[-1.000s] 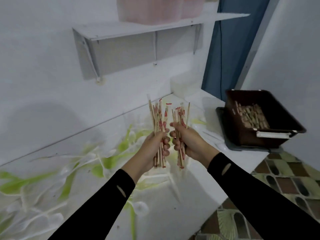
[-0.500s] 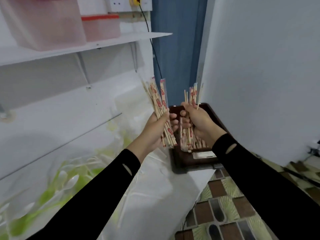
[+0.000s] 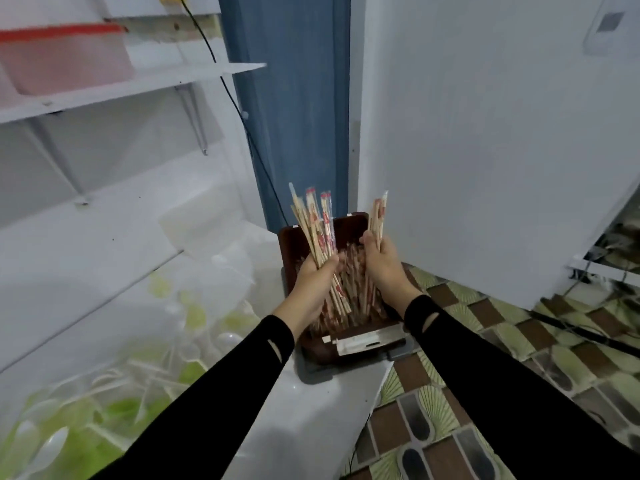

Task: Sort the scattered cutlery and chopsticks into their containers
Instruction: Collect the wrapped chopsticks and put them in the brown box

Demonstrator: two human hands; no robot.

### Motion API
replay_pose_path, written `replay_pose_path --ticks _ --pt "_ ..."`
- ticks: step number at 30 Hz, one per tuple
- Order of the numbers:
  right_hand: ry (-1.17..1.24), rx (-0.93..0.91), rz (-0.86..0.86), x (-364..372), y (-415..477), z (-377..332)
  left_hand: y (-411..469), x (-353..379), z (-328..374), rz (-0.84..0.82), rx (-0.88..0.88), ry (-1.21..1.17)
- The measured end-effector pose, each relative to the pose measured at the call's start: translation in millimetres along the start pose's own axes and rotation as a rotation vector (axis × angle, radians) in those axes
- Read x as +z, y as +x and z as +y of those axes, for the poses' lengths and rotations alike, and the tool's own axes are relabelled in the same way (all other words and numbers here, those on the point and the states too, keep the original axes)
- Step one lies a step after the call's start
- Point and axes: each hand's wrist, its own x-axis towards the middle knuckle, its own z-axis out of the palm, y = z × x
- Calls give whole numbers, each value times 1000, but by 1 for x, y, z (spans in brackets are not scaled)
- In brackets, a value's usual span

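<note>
Left hand (image 3: 313, 284) is curled round a fanned bundle of wrapped chopsticks (image 3: 313, 220), right hand (image 3: 384, 268) round a thinner bundle (image 3: 378, 216), both just above the brown bin (image 3: 349, 224) (already well stocked) at the table (image 3: 329, 403) end. This looks like the depositing step; next, lower them and loosen the fingers so they land inside.

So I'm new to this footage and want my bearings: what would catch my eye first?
The two bundles of wrapped chopsticks, one gripped in the left hand and one in the right hand, held over a brown bin already holding more. Lower left, white plastic spoons lie scattered on the counter.
</note>
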Motion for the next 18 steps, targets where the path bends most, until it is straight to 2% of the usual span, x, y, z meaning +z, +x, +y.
replay_pose_path --ticks 2,5,8,12,15,18 --pt "-117 59 -49 4 7 15 7 2 -8 -48 -43 65" --pt "-342 159 -181 6 12 26 12 5 -17 -96 -124 319" --pt "-483 192 -187 3 11 28 12 8 -17 -81 -144 549" --pt "-481 102 -137 0 10 30 11 7 -21 -44 -63 612" --pt "-479 28 -83 0 9 31 7 6 -20 -75 21 660" --pt "-601 -59 -58 1 11 33 3 5 -17 -103 51 702"
